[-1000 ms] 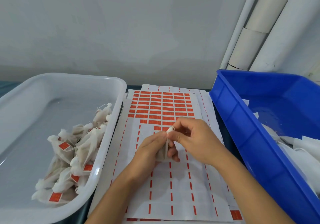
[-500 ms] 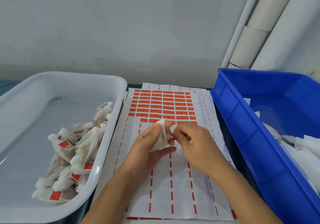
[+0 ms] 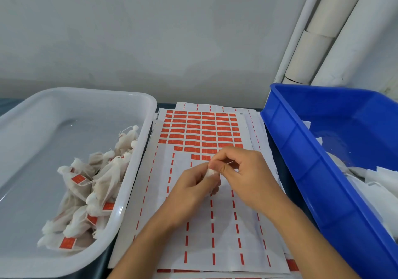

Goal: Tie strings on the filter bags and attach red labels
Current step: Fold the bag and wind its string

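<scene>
A small white filter bag (image 3: 210,173) is gripped in my left hand (image 3: 193,184) above the label sheet; only its top shows between the fingers. My right hand (image 3: 243,171) meets it from the right, thumb and fingers pinching a thin string (image 3: 230,162) at the bag's neck. Beneath both hands lies a sheet of red labels (image 3: 202,131), with red labels left only in its upper rows.
A white tray (image 3: 137,101) at the left holds several tied bags with red labels (image 3: 94,181). A blue bin (image 3: 301,153) at the right holds loose white filter bags (image 3: 383,184). White pipes (image 3: 318,41) run up the wall at the back right.
My left hand has turned the bag down into its fingers, so less of it shows. My right hand has closed in against the bag's top and pinches the string.
</scene>
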Demonstrator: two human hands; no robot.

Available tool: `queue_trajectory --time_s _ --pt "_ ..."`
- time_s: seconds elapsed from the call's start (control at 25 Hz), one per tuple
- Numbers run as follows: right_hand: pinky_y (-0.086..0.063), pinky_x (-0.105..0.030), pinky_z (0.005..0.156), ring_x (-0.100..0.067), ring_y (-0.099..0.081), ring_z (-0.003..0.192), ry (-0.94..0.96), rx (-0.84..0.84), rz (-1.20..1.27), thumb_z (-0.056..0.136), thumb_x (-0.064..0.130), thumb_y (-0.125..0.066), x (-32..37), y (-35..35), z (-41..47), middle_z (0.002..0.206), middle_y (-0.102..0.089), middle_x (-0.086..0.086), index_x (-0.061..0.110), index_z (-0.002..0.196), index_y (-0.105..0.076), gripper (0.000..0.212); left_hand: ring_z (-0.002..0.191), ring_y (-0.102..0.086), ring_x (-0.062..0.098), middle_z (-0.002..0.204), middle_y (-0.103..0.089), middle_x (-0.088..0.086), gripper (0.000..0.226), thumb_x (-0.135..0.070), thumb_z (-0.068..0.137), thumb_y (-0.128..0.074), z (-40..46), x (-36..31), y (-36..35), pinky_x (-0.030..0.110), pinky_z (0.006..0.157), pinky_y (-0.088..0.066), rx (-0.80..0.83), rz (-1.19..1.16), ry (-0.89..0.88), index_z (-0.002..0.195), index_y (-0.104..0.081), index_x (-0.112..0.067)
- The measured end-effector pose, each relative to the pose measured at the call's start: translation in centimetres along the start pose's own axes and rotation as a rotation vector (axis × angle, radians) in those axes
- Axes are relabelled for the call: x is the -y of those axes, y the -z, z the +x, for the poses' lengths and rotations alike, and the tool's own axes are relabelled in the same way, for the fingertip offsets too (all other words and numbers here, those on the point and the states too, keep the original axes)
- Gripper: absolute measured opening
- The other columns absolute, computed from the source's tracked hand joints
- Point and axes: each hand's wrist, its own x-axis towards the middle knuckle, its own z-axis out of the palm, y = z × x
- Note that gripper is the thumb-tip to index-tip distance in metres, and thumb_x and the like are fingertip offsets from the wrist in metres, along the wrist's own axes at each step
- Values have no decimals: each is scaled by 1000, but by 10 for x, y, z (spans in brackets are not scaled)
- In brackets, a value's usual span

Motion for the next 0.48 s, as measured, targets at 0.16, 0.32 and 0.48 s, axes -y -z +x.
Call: queue_trajectory --time_s 0.16,0.32,0.48 --pt "-47 0 75 5 -64 98 -16 -21 84 98 29 -68 -7 -2 -1 92 -68 29 44 85 -66 20 85 -74 16 86 -76 -3 19 -26 104 -60 5 5 -1 27 81 -62 -104 10 31 98 -76 -17" --pt "-48 -1 74 5 -65 95 -21 -44 80 96 28 -71 -10 -6 -1 90 -68 28 43 84 -67 19 86 -77 16 85 -78 -5 16 -26 101 -63 5 9 -5 27 78 -64 -192 -7 31 95 -76 -18" --pt "-52 -5 72 2 -68 90 -77 -49 104 95 32 -72 -13 -6 0 86 -70 26 37 86 -72 10 85 -75 12 83 -77 -12 13 -29 98 -66 3 11 -7 23 73 -62 -284 77 -8 90 -75 -28"
